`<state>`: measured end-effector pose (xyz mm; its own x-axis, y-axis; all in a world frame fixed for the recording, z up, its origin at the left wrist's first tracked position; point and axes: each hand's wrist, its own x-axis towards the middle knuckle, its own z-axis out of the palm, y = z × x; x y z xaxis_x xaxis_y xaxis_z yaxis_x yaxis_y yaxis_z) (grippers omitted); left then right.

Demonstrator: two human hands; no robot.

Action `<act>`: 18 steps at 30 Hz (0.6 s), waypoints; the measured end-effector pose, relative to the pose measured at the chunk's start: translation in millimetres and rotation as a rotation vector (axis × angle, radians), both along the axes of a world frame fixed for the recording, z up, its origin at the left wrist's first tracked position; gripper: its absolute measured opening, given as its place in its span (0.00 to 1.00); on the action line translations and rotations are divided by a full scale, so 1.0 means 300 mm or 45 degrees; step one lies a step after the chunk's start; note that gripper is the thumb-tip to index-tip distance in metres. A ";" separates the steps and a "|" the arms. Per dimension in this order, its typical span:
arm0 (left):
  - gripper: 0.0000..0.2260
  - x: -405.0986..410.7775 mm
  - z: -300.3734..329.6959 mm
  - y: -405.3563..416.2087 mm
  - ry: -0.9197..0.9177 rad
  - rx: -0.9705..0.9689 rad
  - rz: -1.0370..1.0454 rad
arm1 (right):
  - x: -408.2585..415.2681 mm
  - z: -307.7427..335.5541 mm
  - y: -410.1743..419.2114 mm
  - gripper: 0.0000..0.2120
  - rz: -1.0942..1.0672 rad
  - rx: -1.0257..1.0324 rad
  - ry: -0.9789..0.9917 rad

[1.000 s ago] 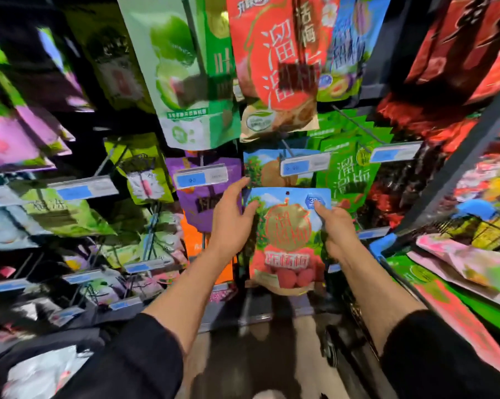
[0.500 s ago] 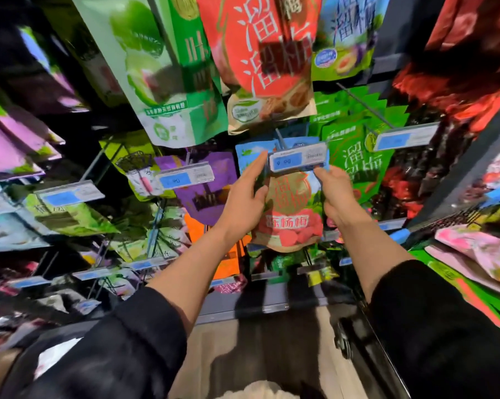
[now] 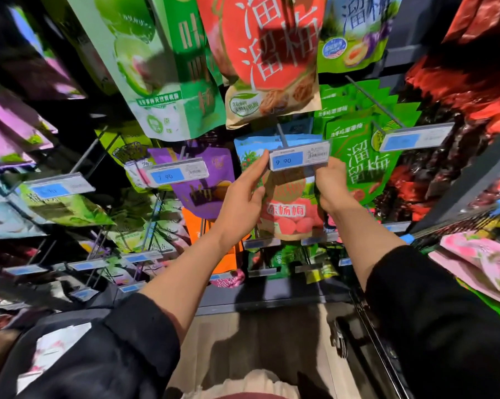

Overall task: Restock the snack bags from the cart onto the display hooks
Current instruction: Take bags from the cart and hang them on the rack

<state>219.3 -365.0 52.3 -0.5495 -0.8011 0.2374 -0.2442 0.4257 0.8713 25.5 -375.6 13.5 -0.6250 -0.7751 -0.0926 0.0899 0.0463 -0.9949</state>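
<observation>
Dark shelving packed with hanging snack bags fills the view, each hook fronted by a blue price tag. Both arms reach up to the centre hook, whose price tag reads 9.90. Behind that tag hangs the red-and-blue snack bag (strawberry-like fruit printed low on it). Left hand pinches the bag's left edge, thumb in front; right hand clamps its right edge, just below the tag. More bags lie in the cart at far right.
</observation>
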 end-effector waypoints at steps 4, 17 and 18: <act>0.28 -0.004 -0.010 0.002 0.020 0.013 -0.017 | -0.014 0.022 -0.066 0.13 -0.015 -0.050 -0.002; 0.32 -0.037 -0.024 0.030 0.155 0.113 0.029 | -0.073 -0.017 0.033 0.06 -0.187 -0.038 0.102; 0.32 -0.047 -0.030 0.046 0.191 0.065 0.079 | -0.083 -0.012 0.079 0.08 -0.234 -0.046 0.119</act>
